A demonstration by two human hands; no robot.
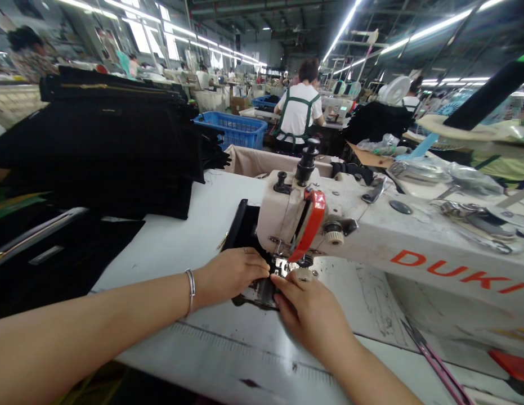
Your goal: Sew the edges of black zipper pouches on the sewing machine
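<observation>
1. From my end I read "DUKI" in red on the arm of the sewing machine (358, 230) — the last letter sits close to the frame's right edge.
2. A small label (108, 111) on the stack of black pieces (135, 143) is too tiny for me to read; so is the silvery tag (45, 255) on the black fabric lower left.
3. Along the near part of the white tabletop (215, 208) runs a printed scale (245, 347); I see its ticks, but cannot make out figures.
4. The black workpiece (247, 236) lies under the machine head, its far end reaching back on the left side.
5. My left hand (232, 273), a bracelet (190, 291) at the wrist, has its fingers bunched beside the presser foot (281, 267). My right hand (314, 309) has its fingertips close to the left's; I cannot tell whether either pinches the cloth.
6. For room, white surface shows between stack and machine — narrower where the workpiece lies. On the right, a pink-handled pointed tool (434, 363) lies beyond the right forearm.
</observation>
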